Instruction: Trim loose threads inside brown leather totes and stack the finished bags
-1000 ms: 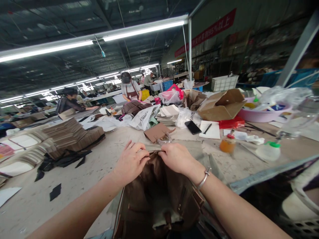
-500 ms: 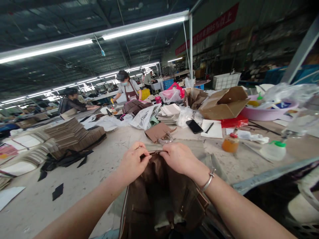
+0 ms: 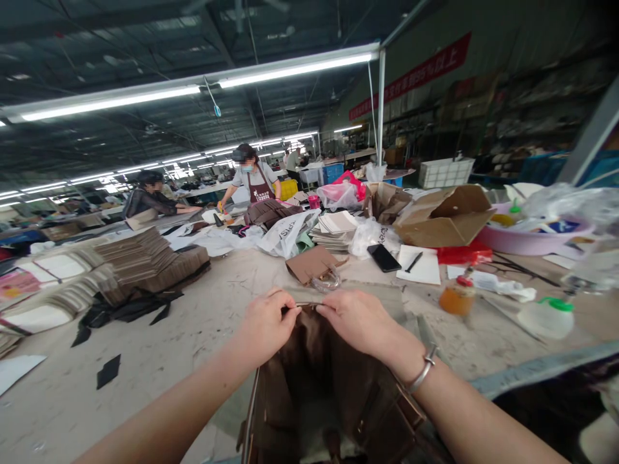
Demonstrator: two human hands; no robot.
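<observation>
A brown bag [image 3: 316, 393] stands with its mouth toward me at the table's near edge, its dark inside showing. At its far rim, my left hand [image 3: 268, 325] pinches the edge between thumb and fingers. My right hand [image 3: 355, 319] grips the same edge a short way to the right, leaving a small stretch of rim between the two. Just beyond my hands lies a small brown handbag-shaped piece [image 3: 312, 263] with a clear plastic-wrapped handle [image 3: 326, 278]. The bag's lower part runs out of view.
Stacked brown and white panels [image 3: 140, 261] fill the left, with black scraps [image 3: 109, 372] nearby. Right of my hands are a phone [image 3: 383, 258], a pen on a notepad [image 3: 420, 264], an amber glue bottle [image 3: 457, 298] and a green-capped bottle [image 3: 549, 317]. Two co-workers sit or stand across the table.
Both hands keep their hold on the bag's rim and have drawn slightly closer together. The view has shifted a little, so the scene appears lower and more to the right.
</observation>
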